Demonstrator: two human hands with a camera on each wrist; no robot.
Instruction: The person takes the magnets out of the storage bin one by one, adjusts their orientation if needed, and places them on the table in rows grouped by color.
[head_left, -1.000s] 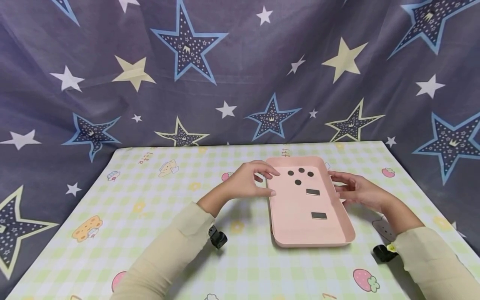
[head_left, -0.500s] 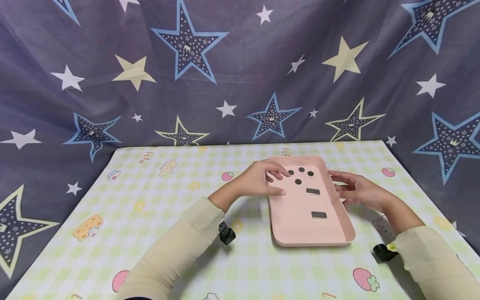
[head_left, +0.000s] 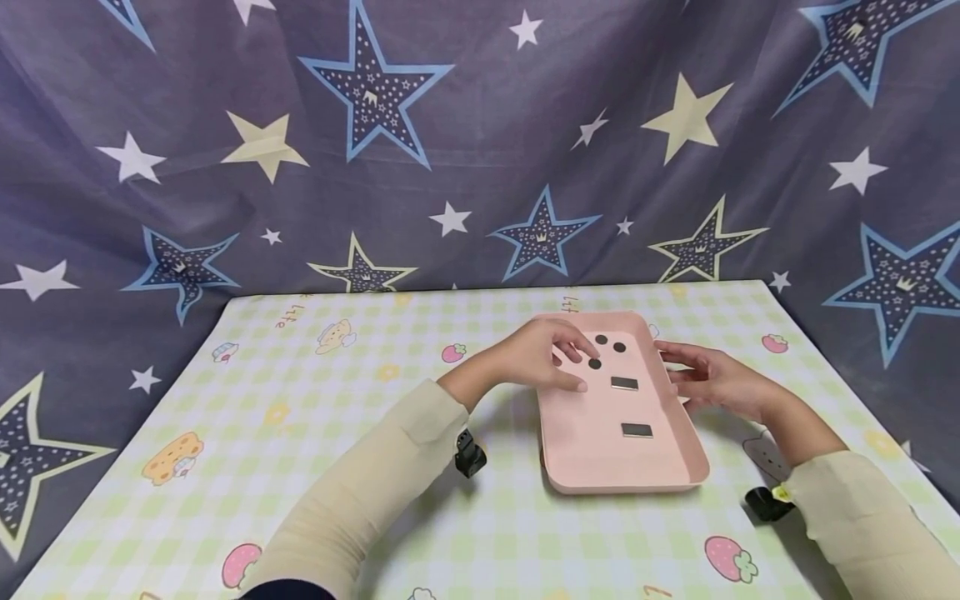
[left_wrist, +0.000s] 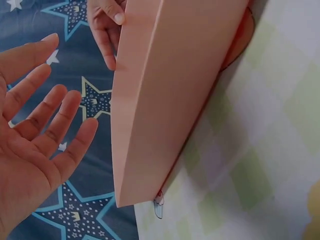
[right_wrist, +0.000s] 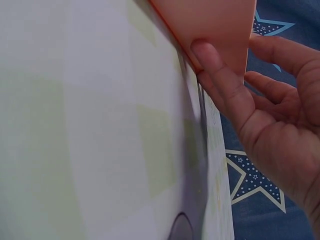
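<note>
A shallow pink rectangular tray (head_left: 588,458) stands on the table. Dark round discs (head_left: 619,347) lie in its far half; three show, one right by my left fingertips. Nearer me are two small dark rectangular blocks (head_left: 637,431) with silvery edges. My left hand (head_left: 542,354) hovers over the tray's left side, fingers spread and loosely bent. In the left wrist view this left hand (left_wrist: 30,150) holds nothing. My right hand (head_left: 716,382) holds the tray's right wall. The right wrist view shows one digit of that hand (right_wrist: 280,125) against the outer wall, another at its bottom edge.
A checked tablecloth (head_left: 360,475) with printed fruit and flowers covers the table. Behind it hangs a dark curtain (head_left: 465,100) with stars. Small black wrist cameras hang under both cuffs, the left camera (head_left: 469,455) near the tray's left side.
My left hand has moved rightward from the tray's left rim to over its floor, now covering one round disc. The right hand and the tray have stayed in place.
</note>
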